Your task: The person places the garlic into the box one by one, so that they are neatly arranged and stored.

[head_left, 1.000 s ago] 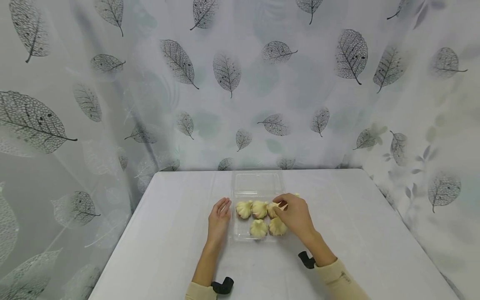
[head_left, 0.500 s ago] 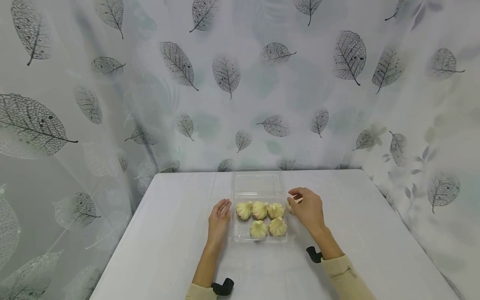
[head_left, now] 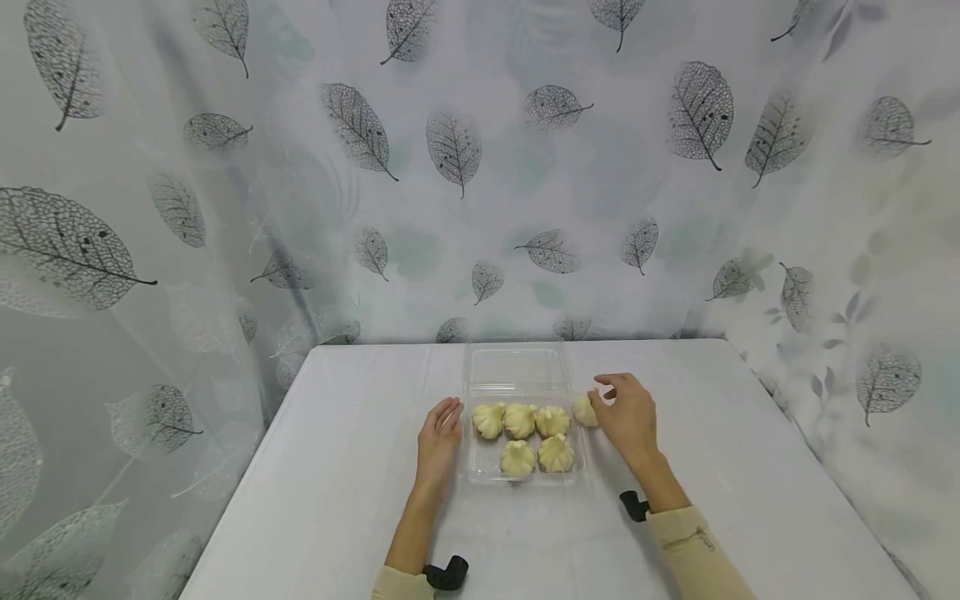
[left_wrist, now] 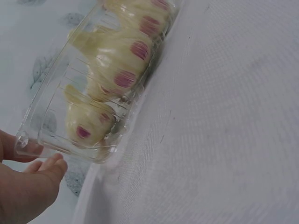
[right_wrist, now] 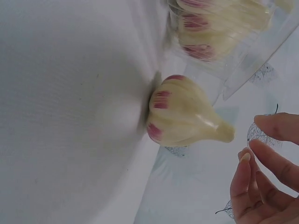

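Several pale garlic bulbs point(head_left: 519, 420) with purple patches sit in a clear plastic box point(head_left: 480, 473). In the head view, my left hand point(head_left: 439, 440) is at the box's left side, fingers extended. Its fingers are right at the box corner in the left wrist view. A lone garlic bulb point(right_wrist: 182, 112) lies on its base on the table, just outside the box's right wall. My right hand point(head_left: 627, 418) is beside this bulb, thumb and fingers apart from each other. The right wrist view shows a gap between the fingertips point(right_wrist: 266, 123) and the bulb's stem.
The box's transparent lid point(head_left: 517, 367) is folded back behind it. A white cloth covers the table point(head_left: 337, 467). A leaf-patterned curtain point(head_left: 495, 208) hangs behind and along the sides. Black mounts point(head_left: 447, 573) are on both wrists.
My right hand has moved right, from a bulb at the box's rear right to the loose bulb outside, then slightly farther, uncovering more of it. The left hand stays put.
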The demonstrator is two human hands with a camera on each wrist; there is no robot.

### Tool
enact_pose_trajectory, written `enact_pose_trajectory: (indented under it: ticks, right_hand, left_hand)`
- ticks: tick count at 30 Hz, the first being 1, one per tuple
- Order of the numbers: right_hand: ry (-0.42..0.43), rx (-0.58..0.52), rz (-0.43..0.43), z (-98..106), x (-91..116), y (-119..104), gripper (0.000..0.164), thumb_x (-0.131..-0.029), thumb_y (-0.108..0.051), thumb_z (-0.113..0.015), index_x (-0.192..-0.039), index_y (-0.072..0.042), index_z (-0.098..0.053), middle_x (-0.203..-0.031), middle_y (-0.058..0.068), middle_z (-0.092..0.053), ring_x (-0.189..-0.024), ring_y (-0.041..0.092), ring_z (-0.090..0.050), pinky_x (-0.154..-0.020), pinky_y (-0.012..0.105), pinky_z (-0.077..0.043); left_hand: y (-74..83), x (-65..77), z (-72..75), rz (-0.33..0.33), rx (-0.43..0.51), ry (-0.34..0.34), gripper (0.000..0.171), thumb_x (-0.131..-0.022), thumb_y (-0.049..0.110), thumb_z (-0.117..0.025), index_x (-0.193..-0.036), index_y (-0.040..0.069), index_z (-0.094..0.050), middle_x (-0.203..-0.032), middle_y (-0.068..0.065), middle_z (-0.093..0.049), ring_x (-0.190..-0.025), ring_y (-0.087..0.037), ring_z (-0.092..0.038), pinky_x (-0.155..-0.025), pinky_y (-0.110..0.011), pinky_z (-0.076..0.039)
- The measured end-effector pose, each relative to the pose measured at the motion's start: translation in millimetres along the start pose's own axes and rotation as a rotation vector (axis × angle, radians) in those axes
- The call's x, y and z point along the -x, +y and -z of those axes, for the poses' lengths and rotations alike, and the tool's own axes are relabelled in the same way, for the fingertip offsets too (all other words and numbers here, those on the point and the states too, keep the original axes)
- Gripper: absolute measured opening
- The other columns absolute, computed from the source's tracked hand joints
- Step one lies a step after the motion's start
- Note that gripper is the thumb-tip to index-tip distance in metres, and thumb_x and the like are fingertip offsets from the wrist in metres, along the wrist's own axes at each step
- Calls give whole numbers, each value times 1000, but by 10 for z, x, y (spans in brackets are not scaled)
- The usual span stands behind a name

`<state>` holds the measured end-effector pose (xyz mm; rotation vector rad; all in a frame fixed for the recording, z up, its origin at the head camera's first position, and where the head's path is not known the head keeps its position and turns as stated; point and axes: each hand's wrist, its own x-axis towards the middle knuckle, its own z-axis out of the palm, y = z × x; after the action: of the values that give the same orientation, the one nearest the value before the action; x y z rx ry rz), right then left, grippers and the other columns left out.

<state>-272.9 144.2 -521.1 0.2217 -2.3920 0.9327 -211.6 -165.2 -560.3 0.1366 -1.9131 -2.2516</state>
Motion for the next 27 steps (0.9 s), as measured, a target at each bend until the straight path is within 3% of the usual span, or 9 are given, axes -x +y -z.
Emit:
enact_pose_trajectory:
  ticks: [11, 27]
  right_hand:
    - [-95, -11, -42, -59, -10, 106, 28, -92, -11, -78, -119, -2, -77, -115, 21, -73, -89, 35, -72, -62, 47, -58]
    - [-94, -69, -86, -107, 28, 135, 13, -89, -8, -79, -100, -1, -77, -88, 14, -76, -77, 30, -72, -67, 48, -60]
  left_hand:
    - [9, -13, 3, -3, 6, 1, 53, -105, -3, -51, -156, -3, -36, -160, -19, -43, -150, -32, -41, -121, -36, -39]
    - [15, 11, -8, 9, -7, 11, 53, -105, -2, -52, -156, -2, -37, -160, -18, -44, -149, -31, -42, -121, -37, -40]
